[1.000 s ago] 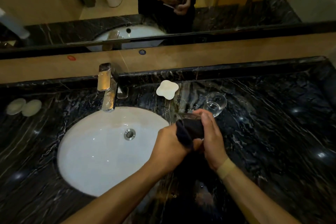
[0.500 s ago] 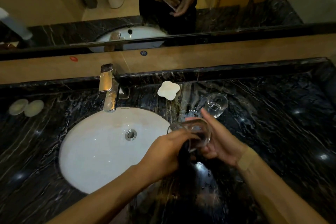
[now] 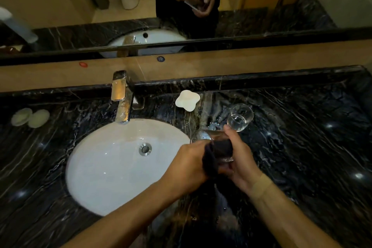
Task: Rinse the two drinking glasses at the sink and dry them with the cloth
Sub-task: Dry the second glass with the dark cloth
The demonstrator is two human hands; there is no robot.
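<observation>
Just past the right hand, on the tabletop, stands the second glass, mouth up. That hand is closed around the first glass; the left hand is closed on the dark cloth. The right hand is nearer.
</observation>
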